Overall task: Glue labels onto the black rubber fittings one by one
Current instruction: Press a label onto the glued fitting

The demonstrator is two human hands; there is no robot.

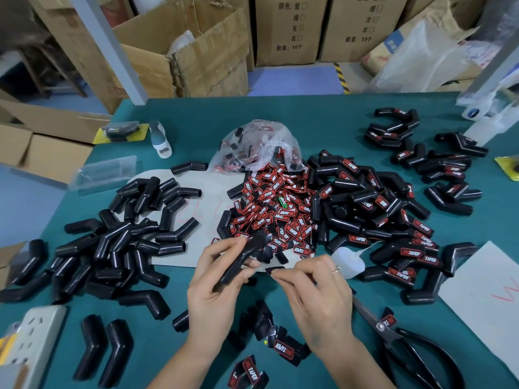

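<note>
Two hands (216,279), one pair of scissors (404,343), one glue bottle (348,262), fittings (112,248) and labels (278,209) too many to count.

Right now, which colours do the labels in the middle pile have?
Black labels with red borders and red-and-white lettering; one looks green. Seen in the head view.

A single wide-angle view is taken from the person's head, directed forward and steeply down onto the green table (323,116). The left hand (216,287) and right hand (317,299) are seen close below the lens, low in the middle. Stacked cartons (289,29) are caught far off along the top edge, bent by the lens
</note>
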